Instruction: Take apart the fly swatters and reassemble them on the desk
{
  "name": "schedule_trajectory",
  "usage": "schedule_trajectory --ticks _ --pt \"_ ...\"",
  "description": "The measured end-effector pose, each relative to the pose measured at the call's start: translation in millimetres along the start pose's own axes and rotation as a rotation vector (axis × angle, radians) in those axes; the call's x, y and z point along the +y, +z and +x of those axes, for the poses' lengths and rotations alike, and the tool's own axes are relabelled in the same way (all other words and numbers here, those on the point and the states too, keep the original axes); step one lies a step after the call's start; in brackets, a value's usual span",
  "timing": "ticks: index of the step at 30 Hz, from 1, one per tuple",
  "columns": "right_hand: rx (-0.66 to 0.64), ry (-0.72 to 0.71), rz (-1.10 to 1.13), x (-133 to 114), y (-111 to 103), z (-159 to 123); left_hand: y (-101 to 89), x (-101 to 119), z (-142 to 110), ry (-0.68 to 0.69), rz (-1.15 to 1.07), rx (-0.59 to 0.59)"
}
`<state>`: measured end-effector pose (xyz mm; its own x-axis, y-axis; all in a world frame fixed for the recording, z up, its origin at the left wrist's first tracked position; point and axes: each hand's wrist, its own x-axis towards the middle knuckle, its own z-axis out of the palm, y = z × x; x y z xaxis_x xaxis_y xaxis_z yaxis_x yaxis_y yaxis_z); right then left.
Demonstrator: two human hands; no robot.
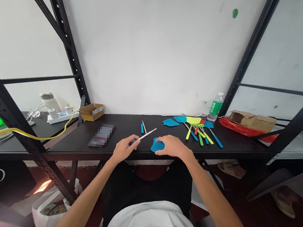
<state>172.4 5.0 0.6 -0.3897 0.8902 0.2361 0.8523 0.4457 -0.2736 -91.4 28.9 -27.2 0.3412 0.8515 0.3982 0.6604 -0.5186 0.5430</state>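
My left hand (124, 148) is closed around the blue grip of a thin metal rod (146, 134) that slants up and to the right over the black table (128, 125). My right hand (171, 146) rests with curled fingers on a blue mesh swatter head (156, 145) lying near the table's front edge. The rod's tip ends just above that head. Another loose rod with a blue handle (143, 128) lies a little farther back.
A pile of blue, yellow and green fly swatters (196, 128) lies at the back right, beside a green-labelled bottle (215, 107). A small cardboard box (92, 111) and a flat dark object (101, 135) sit left. Black rack posts frame both sides; a yellow cable (27, 135) hangs left.
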Motion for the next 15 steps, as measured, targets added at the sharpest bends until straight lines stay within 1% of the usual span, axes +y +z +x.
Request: schedule_trajectory --ticks 2,5,8,10,12,15 --pt "0.058 -0.020 0.005 -2 -4 0 -0.1 0 0 -0.001 0.005 -0.003" --pt "0.223 0.000 0.009 1 -12 0 -0.4 0 0 -0.003 0.007 -0.006" --pt "0.394 0.022 0.099 11 -17 3 -0.7 0 -1 0.001 0.002 -0.008" --pt "0.515 0.029 0.195 19 -19 5 -0.7 0 -1 -0.001 0.003 -0.006" --pt "0.604 0.064 0.321 27 -19 8 -0.7 0 0 -0.005 0.002 -0.007" --pt "0.624 0.152 0.616 34 -16 11 -0.5 -1 0 -0.007 0.003 -0.008"
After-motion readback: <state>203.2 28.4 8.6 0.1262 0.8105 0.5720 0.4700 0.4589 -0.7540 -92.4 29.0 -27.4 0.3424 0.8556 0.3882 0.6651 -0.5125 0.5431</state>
